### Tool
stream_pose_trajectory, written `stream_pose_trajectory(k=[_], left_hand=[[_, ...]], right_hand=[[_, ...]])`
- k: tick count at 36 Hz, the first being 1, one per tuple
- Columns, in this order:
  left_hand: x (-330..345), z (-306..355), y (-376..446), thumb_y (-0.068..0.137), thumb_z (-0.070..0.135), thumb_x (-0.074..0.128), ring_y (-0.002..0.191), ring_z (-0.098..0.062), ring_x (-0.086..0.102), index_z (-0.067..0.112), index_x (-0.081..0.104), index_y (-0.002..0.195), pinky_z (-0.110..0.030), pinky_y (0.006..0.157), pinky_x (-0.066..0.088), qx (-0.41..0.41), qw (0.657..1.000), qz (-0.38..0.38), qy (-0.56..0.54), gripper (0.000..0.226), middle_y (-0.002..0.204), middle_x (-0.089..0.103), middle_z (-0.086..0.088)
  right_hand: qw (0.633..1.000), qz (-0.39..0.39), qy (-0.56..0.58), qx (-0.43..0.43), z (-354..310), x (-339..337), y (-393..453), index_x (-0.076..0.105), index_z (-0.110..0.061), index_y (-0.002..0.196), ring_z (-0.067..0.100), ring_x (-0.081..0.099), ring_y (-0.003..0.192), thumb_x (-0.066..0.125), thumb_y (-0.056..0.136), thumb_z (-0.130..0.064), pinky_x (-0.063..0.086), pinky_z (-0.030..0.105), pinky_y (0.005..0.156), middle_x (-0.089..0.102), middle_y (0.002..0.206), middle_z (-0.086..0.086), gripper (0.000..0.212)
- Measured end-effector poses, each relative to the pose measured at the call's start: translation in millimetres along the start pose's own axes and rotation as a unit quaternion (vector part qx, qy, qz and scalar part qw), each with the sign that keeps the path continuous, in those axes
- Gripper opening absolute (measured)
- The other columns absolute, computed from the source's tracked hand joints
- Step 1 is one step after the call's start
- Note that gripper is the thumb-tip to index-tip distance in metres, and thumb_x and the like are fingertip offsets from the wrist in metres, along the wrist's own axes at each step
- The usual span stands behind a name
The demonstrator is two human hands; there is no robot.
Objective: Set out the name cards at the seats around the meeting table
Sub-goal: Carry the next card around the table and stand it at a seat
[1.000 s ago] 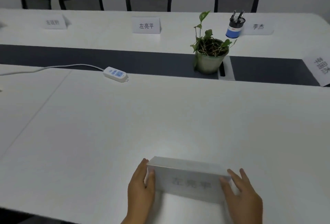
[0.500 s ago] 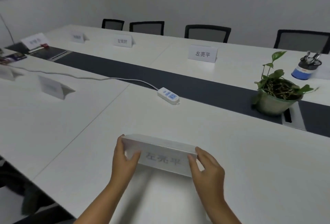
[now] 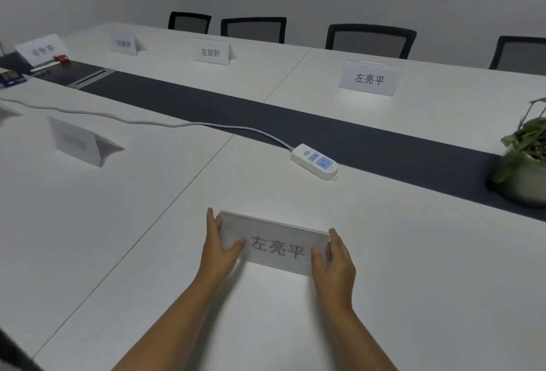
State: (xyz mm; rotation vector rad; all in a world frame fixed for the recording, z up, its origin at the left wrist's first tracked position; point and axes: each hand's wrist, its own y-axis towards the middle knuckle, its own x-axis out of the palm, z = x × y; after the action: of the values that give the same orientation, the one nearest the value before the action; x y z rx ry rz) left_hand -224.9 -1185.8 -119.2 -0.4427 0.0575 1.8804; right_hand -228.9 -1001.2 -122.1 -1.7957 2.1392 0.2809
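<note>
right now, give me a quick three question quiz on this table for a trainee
1. True or false: both hands hold the near card.
2. What lies on the table between the near card and the dark strip?
A. stapler
B. power strip
C. mug
3. Fill in: the far card with the same name stands in front of a ____.

Key:
1. True: left hand and right hand grip its ends.
2. B, the power strip.
3. Chair.

Two bare forearms reach forward; left hand (image 3: pixel 220 248) and right hand (image 3: pixel 335 261) face each other, fingers extended, thumbs tucked inward.
</note>
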Motion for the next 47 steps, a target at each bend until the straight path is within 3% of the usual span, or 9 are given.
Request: stream_pose_trajectory(k=[4,7,10,14,19,25,29,38,47], left_hand=[[1,-31,-1,0.085,0.010,0.052,0.130,-0.026,0.036,0.012,0.013,0.140,-0.037,0.105,0.032,0.000,0.995,0.042,0.094,0.067,0.143,0.036,-0.009],[4,-51,0,0.085,0.011,0.050,0.115,-0.029,0.049,0.011,0.039,0.129,-0.043,0.094,0.044,0.025,0.982,0.080,0.172,0.045,0.123,0.056,-0.010],[9,-51,8,0.083,0.009,0.053,0.104,-0.029,0.051,0.011,0.048,0.121,-0.036,0.084,0.044,0.031,0.977,0.105,0.182,0.039,0.108,0.061,-0.010],[13,-49,23,0.083,0.015,0.056,0.098,-0.030,0.051,0.013,0.049,0.121,-0.031,0.076,0.040,0.027,0.970,0.135,0.200,0.038,0.097,0.060,-0.015],[16,-48,51,0.083,0.016,0.054,0.100,-0.032,0.051,0.013,0.051,0.120,-0.041,0.082,0.048,0.033,0.961,0.163,0.221,0.036,0.098,0.066,-0.014],[18,-48,67,0.084,0.019,0.052,0.098,-0.030,0.050,0.019,0.046,0.125,-0.040,0.082,0.046,0.006,0.962,0.169,0.216,0.042,0.096,0.065,-0.014],[18,-45,67,0.086,0.018,0.050,0.100,-0.033,0.049,0.017,0.037,0.132,-0.041,0.083,0.044,0.000,0.961,0.178,0.214,0.048,0.093,0.062,-0.016],[20,-43,68,0.088,0.022,0.047,0.110,-0.036,0.045,0.015,0.029,0.136,-0.044,0.089,0.041,-0.008,0.953,0.165,0.253,0.052,0.116,0.060,-0.016],[21,-39,67,0.088,0.023,0.047,0.110,-0.036,0.044,0.011,0.029,0.136,-0.043,0.089,0.039,-0.006,0.947,0.159,0.279,0.053,0.124,0.057,-0.013]], right_hand=[[0.999,0.019,-0.005,0.034,16,9,5,0.033,-0.007,0.133,0.026,0.044,0.123,0.057,0.083,-0.010,0.033,0.031,0.100,0.046,0.134,0.013,0.056],[0.993,0.044,-0.100,0.037,35,17,7,0.050,-0.001,0.119,0.035,0.046,0.114,0.061,0.081,-0.011,0.038,0.039,0.093,0.060,0.112,0.019,0.041],[0.985,0.067,-0.158,0.015,44,25,17,0.061,0.000,0.102,0.038,0.051,0.103,0.062,0.078,-0.009,0.040,0.044,0.087,0.067,0.098,0.020,0.026],[0.980,0.082,-0.180,0.004,42,34,39,0.063,-0.002,0.099,0.039,0.050,0.103,0.061,0.080,-0.013,0.039,0.045,0.086,0.068,0.097,0.018,0.022],[0.974,0.086,-0.208,-0.007,41,41,47,0.063,-0.002,0.096,0.037,0.049,0.105,0.063,0.079,-0.017,0.036,0.043,0.087,0.065,0.101,0.017,0.023],[0.975,0.074,-0.208,-0.036,45,42,47,0.066,-0.003,0.088,0.034,0.050,0.102,0.065,0.078,-0.018,0.032,0.038,0.083,0.066,0.095,0.014,0.018],[0.973,0.060,-0.207,-0.078,46,43,46,0.065,-0.007,0.071,0.032,0.055,0.090,0.054,0.073,-0.025,0.030,0.034,0.076,0.067,0.082,0.009,0.022],[0.972,0.057,-0.201,-0.107,48,42,46,0.067,-0.009,0.070,0.030,0.057,0.086,0.054,0.073,-0.025,0.030,0.033,0.074,0.068,0.077,0.007,0.021],[0.972,0.057,-0.207,-0.101,46,43,48,0.068,-0.010,0.077,0.030,0.054,0.090,0.057,0.079,-0.025,0.028,0.032,0.074,0.068,0.083,0.007,0.019]])
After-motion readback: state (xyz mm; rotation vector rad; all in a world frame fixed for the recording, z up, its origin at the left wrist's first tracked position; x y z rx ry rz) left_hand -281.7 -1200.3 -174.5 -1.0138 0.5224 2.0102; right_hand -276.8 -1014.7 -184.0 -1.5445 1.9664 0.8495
